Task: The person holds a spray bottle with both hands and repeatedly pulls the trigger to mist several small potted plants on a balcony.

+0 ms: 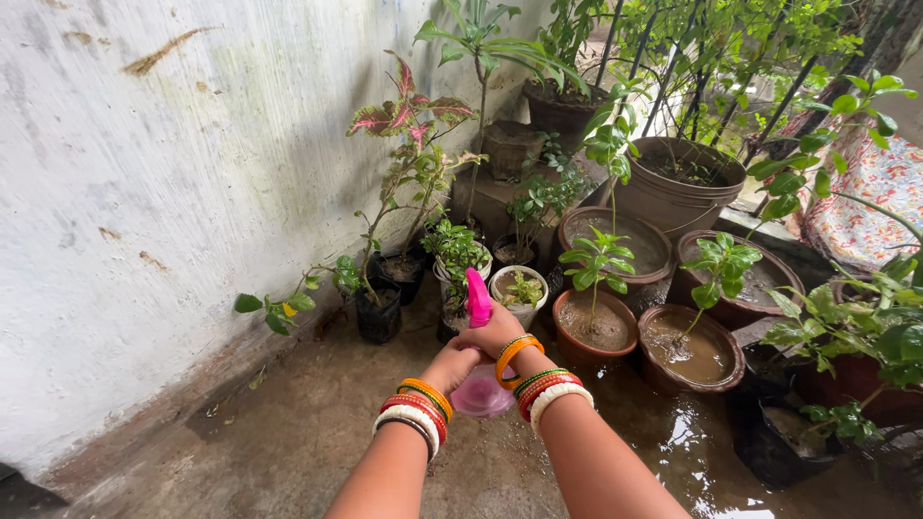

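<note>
The wet grey concrete floor (317, 432) carries standing water near the pots, and the round brown clay pot (688, 351) is flooded with muddy water; by judgement, watering on that side is done. The small white plastic pot (519, 296) with a green seedling, directly ahead of the nozzle, appears next in line. The transparent pink spray bottle with magenta trigger head (478, 317) sits between both hands: right hand (495, 334) clamped on the neck, left hand (450, 367) cupping the body
</note>
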